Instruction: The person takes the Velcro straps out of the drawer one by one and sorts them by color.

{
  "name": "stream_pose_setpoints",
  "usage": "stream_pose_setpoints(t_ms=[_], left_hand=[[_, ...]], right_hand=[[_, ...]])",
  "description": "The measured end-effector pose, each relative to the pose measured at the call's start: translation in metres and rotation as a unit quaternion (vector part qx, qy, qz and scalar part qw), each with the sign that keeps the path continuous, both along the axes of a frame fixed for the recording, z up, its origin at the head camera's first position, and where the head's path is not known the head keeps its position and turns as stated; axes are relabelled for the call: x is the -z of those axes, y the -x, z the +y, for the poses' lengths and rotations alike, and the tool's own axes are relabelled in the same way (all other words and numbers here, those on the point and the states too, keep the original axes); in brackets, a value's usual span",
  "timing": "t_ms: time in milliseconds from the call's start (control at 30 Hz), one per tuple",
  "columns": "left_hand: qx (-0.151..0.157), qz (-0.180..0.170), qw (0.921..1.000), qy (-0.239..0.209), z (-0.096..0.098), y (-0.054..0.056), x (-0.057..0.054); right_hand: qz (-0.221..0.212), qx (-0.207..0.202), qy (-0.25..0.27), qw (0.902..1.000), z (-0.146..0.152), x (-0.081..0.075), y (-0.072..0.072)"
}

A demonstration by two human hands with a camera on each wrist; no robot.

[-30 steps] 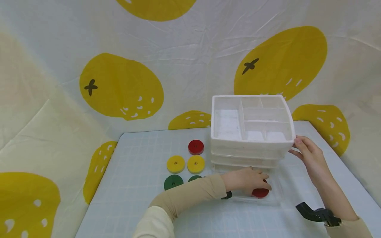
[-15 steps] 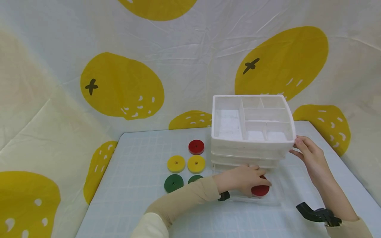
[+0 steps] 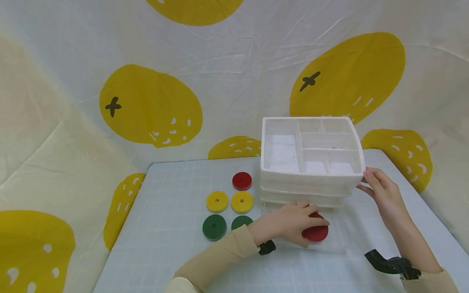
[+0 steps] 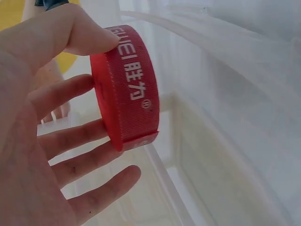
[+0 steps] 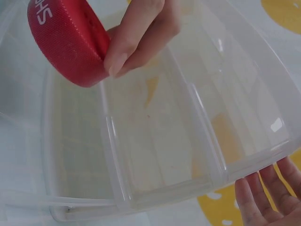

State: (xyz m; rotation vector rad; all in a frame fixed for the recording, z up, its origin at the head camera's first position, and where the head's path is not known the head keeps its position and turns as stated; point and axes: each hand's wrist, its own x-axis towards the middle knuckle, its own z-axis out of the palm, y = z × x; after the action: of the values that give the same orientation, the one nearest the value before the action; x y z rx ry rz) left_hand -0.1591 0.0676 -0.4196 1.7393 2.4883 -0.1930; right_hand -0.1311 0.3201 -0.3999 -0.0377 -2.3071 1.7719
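My left hand [image 3: 293, 221] pinches a red roll of fabric tape [image 3: 315, 232], thumb on its outer edge and fingertips along one flat face. White lettering shows on the tape roll [image 4: 134, 84] in the left wrist view. In the head view, hand and roll overlap a clear pulled-out drawer [image 3: 338, 242] at the foot of a white drawer organizer [image 3: 307, 183]. At the organizer's front right corner, my right hand [image 3: 382, 195] touches its side. In the right wrist view, extended fingers [image 5: 270, 186] meet the organizer's edge, with the red roll hanging opposite.
Left of the organizer lie another red roll [image 3: 242, 181], two yellow rolls [image 3: 217, 202] and two green rolls [image 3: 214, 227], one partly covered by the left sleeve. Open compartments [image 3: 280, 150] form the organizer's top. A fruit-print cloth [image 3: 234, 81] hangs behind the table.
My left hand has drawn back to the left with the red roll, which shifts slightly left and shows more of its face. The right hand stays at the organizer's corner.
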Motion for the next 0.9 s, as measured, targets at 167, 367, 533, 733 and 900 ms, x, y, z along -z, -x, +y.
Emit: stream_pose_setpoints(t_ms=[167,367,533,733,900], left_hand=[[-0.015,-0.026,0.9978,-0.059,-0.012,-0.002,0.003],[-0.032,-0.049,0.991,-0.12,-0.027,-0.005,0.005],[-0.051,-0.033,0.9826,-0.176,-0.042,-0.008,0.011],[-0.099,-0.029,0.965,-0.241,-0.07,-0.016,0.02],[-0.152,-0.022,0.9502,-0.271,-0.094,-0.025,0.025]], right_hand=[[-0.001,-0.001,0.007,1.0,0.0,0.0,0.0],[0.0,0.0,0.007,1.0,0.0,0.0,0.0],[0.005,-0.002,0.011,0.9999,-0.001,0.0,0.0],[0.006,-0.003,0.017,0.9998,-0.001,0.001,0.0],[0.006,0.002,0.02,0.9998,-0.001,0.001,0.0]])
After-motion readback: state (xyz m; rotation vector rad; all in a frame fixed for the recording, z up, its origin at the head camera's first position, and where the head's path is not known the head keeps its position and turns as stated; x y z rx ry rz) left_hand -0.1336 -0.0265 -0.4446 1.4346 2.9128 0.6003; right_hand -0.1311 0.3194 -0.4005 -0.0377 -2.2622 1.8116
